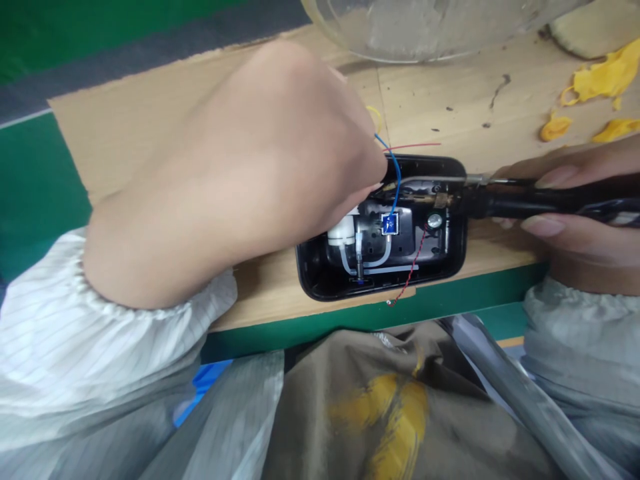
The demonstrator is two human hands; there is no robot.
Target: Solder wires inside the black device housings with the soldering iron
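Observation:
A black plastic housing lies open on the work surface. Inside it are a white cylindrical part, clear tubing, a small blue block and a round silver part. My left hand reaches over the housing's left side. Its fingers are curled inward; what they pinch is hidden behind the hand. A blue wire runs from the blue block up beside those fingers. In my right hand is a black soldering iron with a thin metal tube along it, its tip pointing left over the housing near my left fingertips.
A clear round container stands at the back. Torn yellow pieces lie at the right on the cardboard. A twisted red-black wire hangs over the housing's near edge. A red wire sticks out behind the housing.

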